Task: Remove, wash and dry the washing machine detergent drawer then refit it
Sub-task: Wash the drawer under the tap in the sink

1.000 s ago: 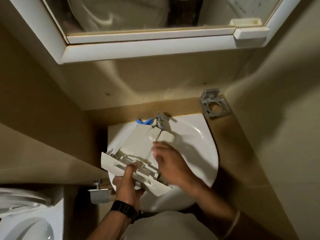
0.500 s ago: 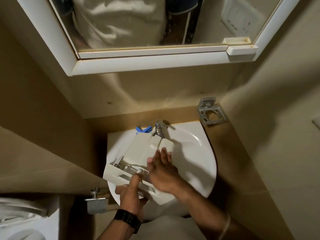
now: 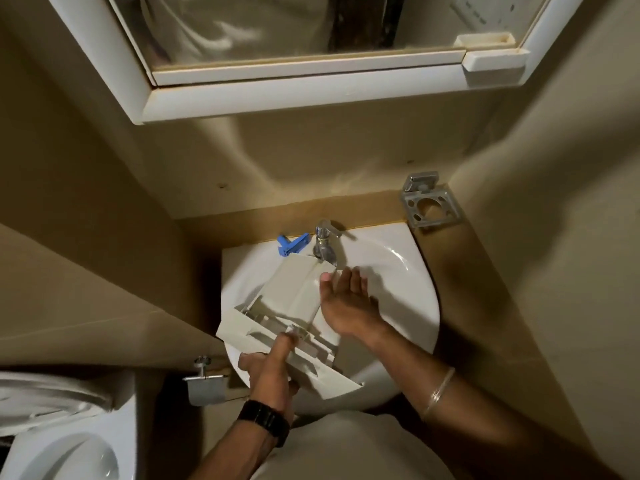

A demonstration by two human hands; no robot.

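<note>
The white detergent drawer (image 3: 294,289) lies underside-up across the white sink (image 3: 408,292), its far end under the chrome tap (image 3: 325,240). My left hand (image 3: 270,368) grips the drawer's front panel at the near sink rim, thumb over the panel's top. My right hand (image 3: 346,299) lies flat with fingers spread against the drawer's right side, close to the tap's spout. A blue plastic piece (image 3: 292,244) lies on the sink's back ledge, left of the tap.
A mirrored cabinet (image 3: 311,81) hangs overhead. A chrome holder (image 3: 429,206) is fixed at the right of the sink. A toilet (image 3: 62,452) and a paper holder (image 3: 204,386) are at the lower left. Beige walls close in on both sides.
My right hand slid up the drawer from its middle toward the tap and opened flat. The drawer and my left hand stayed put. The camera tilted slightly.
</note>
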